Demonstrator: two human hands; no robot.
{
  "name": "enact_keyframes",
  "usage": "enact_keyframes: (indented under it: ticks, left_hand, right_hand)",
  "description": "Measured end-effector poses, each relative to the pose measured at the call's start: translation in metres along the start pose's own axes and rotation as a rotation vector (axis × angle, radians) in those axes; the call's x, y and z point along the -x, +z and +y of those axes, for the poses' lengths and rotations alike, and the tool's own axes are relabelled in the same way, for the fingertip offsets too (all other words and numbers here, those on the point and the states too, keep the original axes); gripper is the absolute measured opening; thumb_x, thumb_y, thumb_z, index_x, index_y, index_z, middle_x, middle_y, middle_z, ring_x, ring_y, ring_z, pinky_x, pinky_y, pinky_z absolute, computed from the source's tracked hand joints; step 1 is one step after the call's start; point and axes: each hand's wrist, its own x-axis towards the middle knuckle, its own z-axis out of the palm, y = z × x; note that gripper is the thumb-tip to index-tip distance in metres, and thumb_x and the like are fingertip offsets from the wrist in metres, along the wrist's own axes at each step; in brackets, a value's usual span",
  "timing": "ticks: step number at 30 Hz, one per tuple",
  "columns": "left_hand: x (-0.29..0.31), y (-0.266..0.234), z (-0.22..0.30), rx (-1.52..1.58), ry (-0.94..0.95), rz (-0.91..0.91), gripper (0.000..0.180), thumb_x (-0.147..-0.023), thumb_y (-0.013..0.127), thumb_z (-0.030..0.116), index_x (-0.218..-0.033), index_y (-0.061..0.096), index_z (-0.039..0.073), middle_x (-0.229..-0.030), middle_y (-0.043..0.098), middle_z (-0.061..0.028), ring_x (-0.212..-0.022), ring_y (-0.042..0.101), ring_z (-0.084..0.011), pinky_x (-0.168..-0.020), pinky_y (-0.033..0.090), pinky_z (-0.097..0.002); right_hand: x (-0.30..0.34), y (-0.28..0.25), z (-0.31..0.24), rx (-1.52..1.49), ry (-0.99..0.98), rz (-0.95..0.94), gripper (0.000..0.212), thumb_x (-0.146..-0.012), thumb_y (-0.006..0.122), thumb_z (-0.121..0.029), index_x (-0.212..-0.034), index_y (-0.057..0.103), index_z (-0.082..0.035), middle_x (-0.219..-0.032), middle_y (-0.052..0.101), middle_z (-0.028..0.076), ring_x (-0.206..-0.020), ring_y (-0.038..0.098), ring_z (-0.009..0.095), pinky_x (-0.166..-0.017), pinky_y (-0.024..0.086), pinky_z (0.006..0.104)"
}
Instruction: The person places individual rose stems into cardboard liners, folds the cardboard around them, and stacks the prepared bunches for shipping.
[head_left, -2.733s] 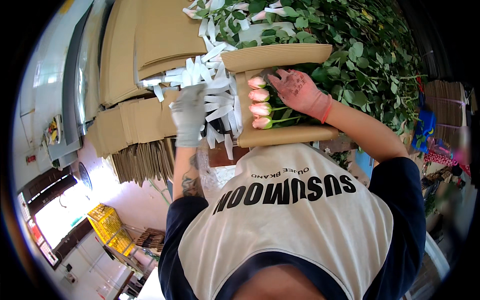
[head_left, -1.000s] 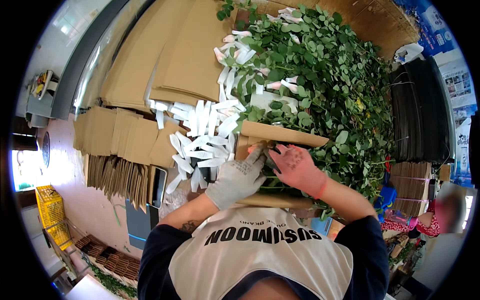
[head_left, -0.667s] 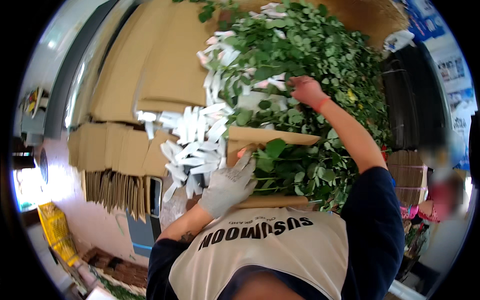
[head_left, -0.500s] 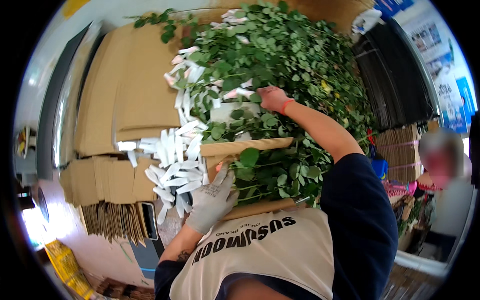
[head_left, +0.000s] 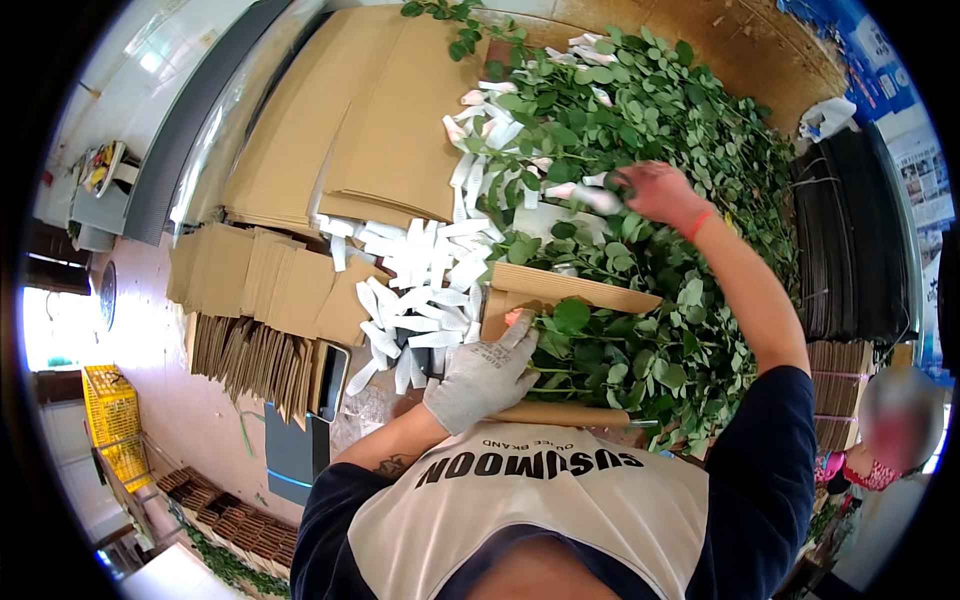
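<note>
Left hand (head_left: 482,375), gloved, grip flat and open, pressing leafy stems (head_left: 610,360) into cardboard wrap (head_left: 570,290). Right hand (head_left: 655,190), grip pinched around a wrapped rosebud (head_left: 600,198) beyond. Best lifted straight, clear of tangled leaves.

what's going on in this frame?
A person stands at a workbench heaped with leafy rose stems. The gloved left hand rests on a bunch of stems lying in an open cardboard sleeve. The bare right hand reaches into the pile and grips a stem with a white-wrapped bud. Loose white bud wraps lie beside the sleeve, with stacks of flat cardboard sheets beyond.
</note>
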Motion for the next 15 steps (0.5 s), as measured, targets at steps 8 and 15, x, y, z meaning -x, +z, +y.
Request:
enact_keyframes:
  ticks: [8, 15]
  left_hand:
    - [-0.005, -0.009, 0.007, 0.032, 0.059, 0.061, 0.052, -0.081, 0.062, 0.032, -0.123, 0.05, 0.004, -0.136, 0.044, -0.0183, -0.08, 0.066, -0.028, -0.062, 0.053, -0.0382]
    - [-0.004, -0.007, 0.005, 0.054, 0.003, 0.034, 0.052, -0.082, 0.06, 0.035, -0.123, 0.052, 0.004, -0.135, 0.045, -0.0171, -0.079, 0.067, -0.0288, -0.064, 0.054, -0.0383]
  right_hand:
    - [-0.158, 0.01, -0.125, -0.051, -0.106, 0.033, 0.045, -0.072, 0.052, -0.018, -0.113, 0.054, 0.001, -0.101, 0.064, 0.02, -0.095, 0.063, 0.033, -0.08, 0.05, 0.0417]
    - [-0.129, -0.006, -0.108, 0.179, -0.286, 0.349, 0.027, -0.078, 0.047, -0.012, -0.1, 0.062, -0.011, -0.085, 0.064, 0.007, -0.081, 0.064, 0.026, -0.068, 0.05, 0.0397]
